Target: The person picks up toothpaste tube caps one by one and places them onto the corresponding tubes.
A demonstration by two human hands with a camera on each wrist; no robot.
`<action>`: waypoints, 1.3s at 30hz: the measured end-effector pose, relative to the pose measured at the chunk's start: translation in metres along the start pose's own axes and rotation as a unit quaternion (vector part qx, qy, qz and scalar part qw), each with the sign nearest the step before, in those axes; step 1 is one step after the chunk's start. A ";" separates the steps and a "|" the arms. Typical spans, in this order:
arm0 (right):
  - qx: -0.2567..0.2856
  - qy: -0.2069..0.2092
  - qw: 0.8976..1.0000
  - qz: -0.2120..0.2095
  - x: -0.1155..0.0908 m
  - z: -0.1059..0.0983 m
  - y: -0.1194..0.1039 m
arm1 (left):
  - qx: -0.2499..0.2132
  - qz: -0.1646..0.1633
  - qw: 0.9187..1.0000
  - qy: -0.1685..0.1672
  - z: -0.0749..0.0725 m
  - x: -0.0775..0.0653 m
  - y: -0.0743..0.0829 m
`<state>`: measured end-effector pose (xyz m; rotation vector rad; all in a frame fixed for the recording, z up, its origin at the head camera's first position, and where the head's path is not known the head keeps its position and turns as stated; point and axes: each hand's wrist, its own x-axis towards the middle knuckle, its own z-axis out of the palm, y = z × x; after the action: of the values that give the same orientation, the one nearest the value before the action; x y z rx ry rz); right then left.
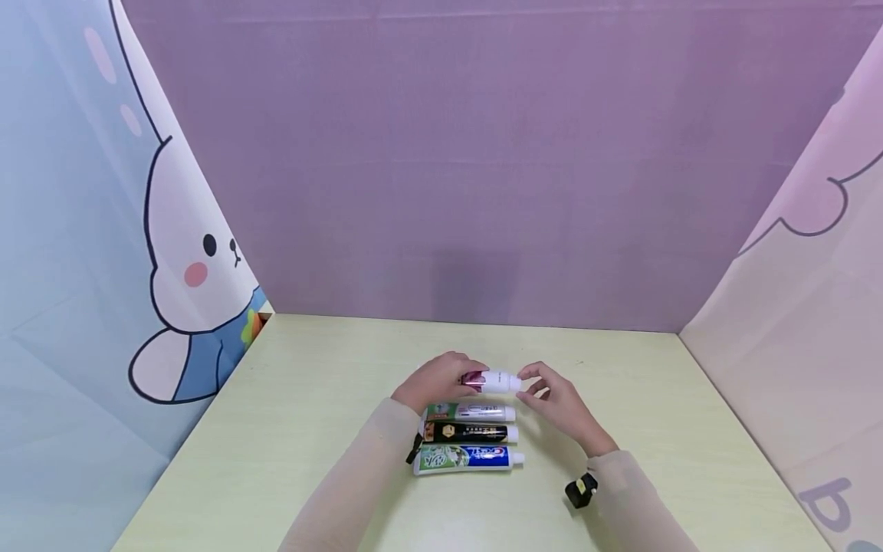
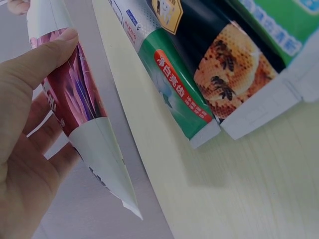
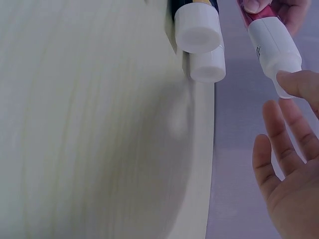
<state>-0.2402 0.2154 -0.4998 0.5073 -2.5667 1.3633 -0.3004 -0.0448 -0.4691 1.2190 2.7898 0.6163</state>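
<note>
A white and dark-pink toothpaste tube (image 1: 497, 382) is held above the table, lying roughly level. My left hand (image 1: 441, 379) grips its printed body, thumb on one side and fingers behind, as the left wrist view shows. At the white cap (image 3: 282, 89), the thumb and forefinger of my right hand (image 1: 559, 402) pinch; its other fingers are spread apart below. Three toothpaste tubes lie side by side on the table nearer me: a silver-green one (image 1: 479, 413), a black one (image 1: 476, 433) with a honeycomb print, and a green-blue one (image 1: 469, 458). All their caps point right.
The pale wooden table (image 1: 310, 399) meets a purple cloth backdrop (image 1: 441, 192) behind. A blue cloth with a cartoon rabbit (image 1: 200, 284) hangs on the left, and a pinkish-white cloth (image 1: 814, 322) on the right. A small black device (image 1: 582, 491) sits at my right wrist.
</note>
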 end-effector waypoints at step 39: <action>0.031 -0.012 0.999 0.032 -0.002 0.001 -0.002 | 0.013 0.009 1.000 0.005 0.001 0.000 -0.001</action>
<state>-0.2373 0.2138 -0.4992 0.4578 -2.5884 1.4724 -0.3009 -0.0450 -0.4701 1.2498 2.8065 0.5897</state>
